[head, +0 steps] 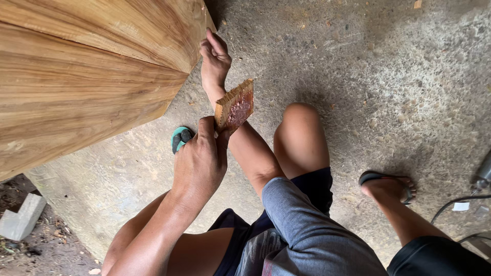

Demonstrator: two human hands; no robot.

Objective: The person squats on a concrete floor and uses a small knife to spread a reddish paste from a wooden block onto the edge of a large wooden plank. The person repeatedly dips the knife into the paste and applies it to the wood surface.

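Note:
My left hand (199, 158) grips a small flat wooden block (235, 105) by its lower corner. The block has a ridged edge and a reddish-brown patch on its face. My right arm crosses behind the block. My right hand (215, 59) rests with fingers apart against the lower edge of a large wooden panel (82, 76). That panel has smooth golden grain and fills the upper left of the view. I am crouched, with a bare knee (300, 133) just right of the block.
Rough concrete floor (368, 66) spreads to the right. A green sandal (180, 138) pokes out under my left hand. A foot in a black sandal (388, 186), a cable (455, 203) and part of a tool (483, 176) are at right. A grey block (20, 217) lies bottom left.

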